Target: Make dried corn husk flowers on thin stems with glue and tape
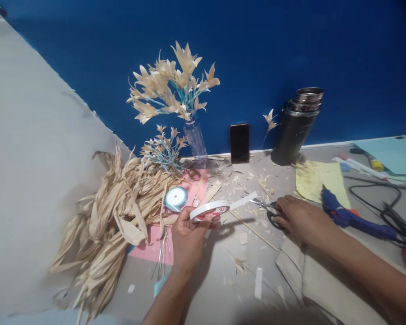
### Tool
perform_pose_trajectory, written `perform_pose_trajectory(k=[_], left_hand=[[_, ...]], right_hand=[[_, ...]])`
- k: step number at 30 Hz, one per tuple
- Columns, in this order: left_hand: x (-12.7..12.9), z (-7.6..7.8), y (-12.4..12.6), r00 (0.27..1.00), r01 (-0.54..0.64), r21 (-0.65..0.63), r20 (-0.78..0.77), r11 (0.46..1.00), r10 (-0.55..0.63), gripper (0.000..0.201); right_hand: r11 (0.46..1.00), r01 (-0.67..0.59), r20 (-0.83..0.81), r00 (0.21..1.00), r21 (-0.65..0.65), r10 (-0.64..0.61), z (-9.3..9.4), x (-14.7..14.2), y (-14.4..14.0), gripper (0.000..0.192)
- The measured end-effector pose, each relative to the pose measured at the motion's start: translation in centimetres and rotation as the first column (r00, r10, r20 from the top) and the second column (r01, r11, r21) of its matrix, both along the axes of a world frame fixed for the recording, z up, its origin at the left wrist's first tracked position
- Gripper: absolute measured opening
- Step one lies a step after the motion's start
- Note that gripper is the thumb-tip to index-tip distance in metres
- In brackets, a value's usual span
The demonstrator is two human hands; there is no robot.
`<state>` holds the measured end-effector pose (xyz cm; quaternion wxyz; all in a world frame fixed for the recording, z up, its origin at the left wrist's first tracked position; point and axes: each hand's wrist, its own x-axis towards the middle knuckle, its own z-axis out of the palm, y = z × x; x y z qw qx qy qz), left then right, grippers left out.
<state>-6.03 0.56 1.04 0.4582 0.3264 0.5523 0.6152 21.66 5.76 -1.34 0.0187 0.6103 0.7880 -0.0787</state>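
My left hand (191,234) grips a roll of white tape (203,208) by its rim, and a short loose end of tape (244,200) sticks out to the right. My right hand (291,215) is closed on black-handled scissors (274,219), whose blades point left toward that loose end. The blade tips are close to the tape; whether they touch it I cannot tell. Below my hands lie a small husk flower (238,264) on a thin stem and a cut strip of white tape (258,283). A blue ribbon spool (176,198) lies left of the tape roll.
Dried corn husks (111,225) are heaped at left. Husk flowers (176,83) stand in a clear bottle (195,140); a phone (240,143) and dark flask (296,126) stand by the blue wall. At right are a blue glue gun (355,216), yellow paper (325,178) and cables.
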Motion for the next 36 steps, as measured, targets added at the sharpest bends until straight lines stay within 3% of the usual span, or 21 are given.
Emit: perform_pose_trajectory(k=[11, 15, 17, 20, 23, 26, 36], left_hand=[[0.3, 1.8, 1.0, 0.991, 0.057, -0.055, 0.121, 0.997, -0.05, 0.039], [0.8, 2.7, 2.3, 0.99, 0.095, -0.032, 0.112, 0.995, -0.091, 0.039], [1.0, 2.8, 2.9, 0.991, 0.103, -0.008, 0.093, 0.995, -0.101, 0.037], [1.3, 2.6, 3.7, 0.998, 0.054, 0.041, 0.037, 0.998, -0.055, 0.034], [1.4, 2.4, 4.1, 1.0, -0.004, 0.098, 0.002, 0.995, 0.004, 0.033], [1.7, 2.4, 4.0, 1.0, -0.02, 0.107, -0.015, 0.994, 0.021, 0.032], [2.6, 2.2, 3.1, 0.999, 0.039, 0.067, -0.019, 0.997, -0.038, 0.028]], right_hand=[[0.999, -0.038, -0.005, 0.999, 0.01, 0.038, 0.7, 0.4, 0.3, 0.016], [0.998, 0.064, -0.244, 0.968, 0.026, -0.056, 0.2, 1.3, 0.8, 0.02], [0.996, 0.076, -0.453, 0.887, -0.054, -0.093, 0.0, 1.7, 1.3, 0.021], [0.965, -0.014, -0.69, 0.701, -0.264, -0.178, -0.1, 1.7, 1.8, 0.021], [0.879, -0.178, -0.798, 0.526, -0.442, -0.295, -0.1, 1.0, 1.4, 0.027], [0.804, -0.307, -0.837, 0.394, -0.509, -0.38, 0.2, -0.2, 0.4, 0.034], [0.783, -0.233, -0.811, 0.271, -0.577, -0.518, 1.4, -3.9, -1.3, 0.054]])
